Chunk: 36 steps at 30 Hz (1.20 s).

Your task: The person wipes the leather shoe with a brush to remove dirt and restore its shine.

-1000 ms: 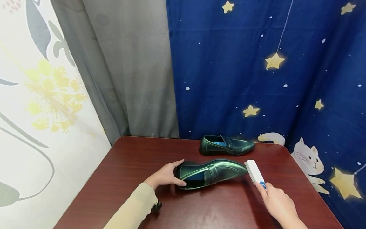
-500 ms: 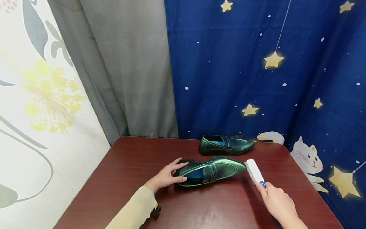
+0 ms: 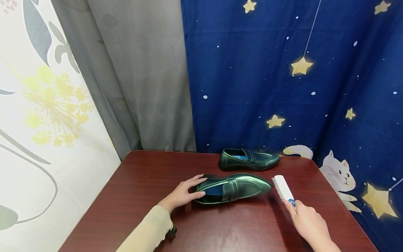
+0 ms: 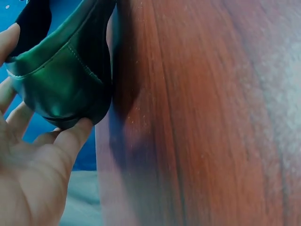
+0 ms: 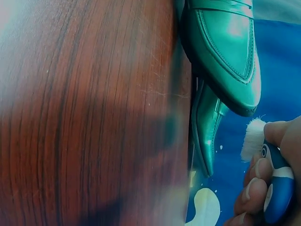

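Observation:
A dark green leather loafer (image 3: 248,187) lies sideways before me, its opening turned partly towards me and its toe pointing right. Around its heel (image 4: 59,84), my left hand (image 3: 181,195) grips with the thumb at the near rim and the fingers on the far side. The shoe looks slightly raised off the table. In my right hand (image 3: 310,221) is a white scrub brush (image 3: 282,187) with a blue-and-white handle (image 5: 278,200), its pale bristles (image 5: 254,140) facing the loafer's toe across a small gap.
Behind, a matching loafer (image 3: 264,161) stands upright near the far edge of the reddish-brown table (image 3: 151,175). A grey curtain (image 3: 151,70) and a blue starry curtain (image 3: 245,77) hang beyond that edge.
The brush has shifted slightly right, away from the toe it was close against. The held loafer moved up a little in the view, then its toe settled slightly; the left hand kept its grip.

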Motion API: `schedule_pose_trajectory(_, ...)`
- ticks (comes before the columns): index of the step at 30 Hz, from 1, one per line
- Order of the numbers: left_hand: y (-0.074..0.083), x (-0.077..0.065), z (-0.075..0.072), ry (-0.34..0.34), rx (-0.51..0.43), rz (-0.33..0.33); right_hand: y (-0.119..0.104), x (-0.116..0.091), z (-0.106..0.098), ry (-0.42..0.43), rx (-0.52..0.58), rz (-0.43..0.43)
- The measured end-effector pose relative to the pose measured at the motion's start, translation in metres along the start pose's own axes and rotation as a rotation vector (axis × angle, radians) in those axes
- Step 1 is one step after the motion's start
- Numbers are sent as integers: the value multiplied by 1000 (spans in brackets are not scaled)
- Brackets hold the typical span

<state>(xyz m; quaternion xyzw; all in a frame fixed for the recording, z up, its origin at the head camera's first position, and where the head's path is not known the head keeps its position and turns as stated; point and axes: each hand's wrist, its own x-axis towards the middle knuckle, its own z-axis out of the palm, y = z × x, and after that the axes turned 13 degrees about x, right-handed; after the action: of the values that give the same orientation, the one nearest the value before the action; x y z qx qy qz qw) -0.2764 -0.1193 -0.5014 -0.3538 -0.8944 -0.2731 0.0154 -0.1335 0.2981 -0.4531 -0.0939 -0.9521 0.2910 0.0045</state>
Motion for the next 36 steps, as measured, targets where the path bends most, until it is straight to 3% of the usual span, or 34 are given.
schedule_pose_trajectory(5,1,3,2,53,-10,18,6,0,-2,-13,-4,26)
schedule_pose_trajectory(13,5,10,4,212,-14,31,11,-2,-3,-2,-1,27)
schedule_pose_trajectory(17,8,15,4,248,-5,46,15,-2,-2,1,-1,20)
schedule_pose_trajectory(22,9,21,5,252,-2,55,14,-2,0,-7,0,15)
schedule_pose_trajectory(30,7,23,5,152,-14,15,9,-2,3,1,4,7)
schedule_pose_trajectory(36,5,29,5,132,24,14,3,0,5,19,8,-10)
